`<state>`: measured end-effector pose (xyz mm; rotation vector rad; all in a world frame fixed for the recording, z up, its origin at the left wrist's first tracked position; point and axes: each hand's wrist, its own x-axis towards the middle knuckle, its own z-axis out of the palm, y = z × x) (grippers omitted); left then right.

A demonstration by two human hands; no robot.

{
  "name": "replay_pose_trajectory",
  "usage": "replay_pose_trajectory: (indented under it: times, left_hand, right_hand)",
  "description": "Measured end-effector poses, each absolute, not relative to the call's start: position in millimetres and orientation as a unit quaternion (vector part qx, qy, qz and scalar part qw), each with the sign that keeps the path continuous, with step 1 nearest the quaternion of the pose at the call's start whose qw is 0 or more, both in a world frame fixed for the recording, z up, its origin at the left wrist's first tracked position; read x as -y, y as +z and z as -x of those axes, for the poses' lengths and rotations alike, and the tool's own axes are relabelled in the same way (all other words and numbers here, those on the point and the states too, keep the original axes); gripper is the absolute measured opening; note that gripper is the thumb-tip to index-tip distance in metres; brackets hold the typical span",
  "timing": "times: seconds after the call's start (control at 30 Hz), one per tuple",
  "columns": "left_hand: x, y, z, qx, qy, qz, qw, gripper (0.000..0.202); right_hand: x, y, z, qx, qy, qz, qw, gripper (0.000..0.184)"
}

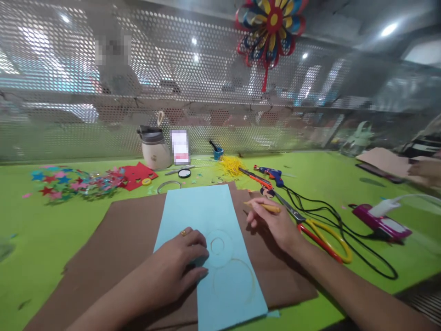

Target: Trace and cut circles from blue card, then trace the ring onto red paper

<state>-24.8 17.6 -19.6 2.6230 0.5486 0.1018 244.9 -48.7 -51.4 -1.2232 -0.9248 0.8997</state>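
Note:
A light blue sheet [206, 216] lies on brown paper [131, 230] in front of me, with pencilled circles [220, 248] drawn on its lower half. My left hand [179, 266] rests on the sheet's left edge beside the circles, fingers curled under and pressing down, a ring on one finger. My right hand [272, 223] sits just off the sheet's right edge on the brown paper and pinches a yellow pencil [263, 206], its tip pointing left.
Scissors with red and yellow handles [320, 234] lie right of my hand. Behind them are a glue gun [270, 173] with black cord, yellow shreds [231, 165], a cream jar [155, 149] and foam stars [62, 181]. A purple device [379, 223] sits at right. Another person's hand [425, 172] shows far right.

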Motion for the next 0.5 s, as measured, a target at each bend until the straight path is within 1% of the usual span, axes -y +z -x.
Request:
replay_pose_trajectory:
  times: [0.13, 0.27, 0.5]
  left_hand:
    - [-15.3, -17.3, 24.5, -0.207, 0.042, -0.952, 0.222, 0.010]
    - [-15.2, -16.8, 25.0, -0.207, 0.038, -0.951, 0.225, 0.010]
    - [-17.0, -18.7, 25.2, -0.193, 0.050, -0.957, 0.210, 0.013]
  right_hand:
    - [51.6, -54.1, -238.6, 0.448, 0.398, 0.545, 0.587, 0.036]
    - [55.2, -55.4, -233.7, 0.506, 0.364, 0.564, 0.541, 0.034]
    - [58.5, -60.6, -235.5, 0.549, 0.320, 0.572, 0.519, 0.029]
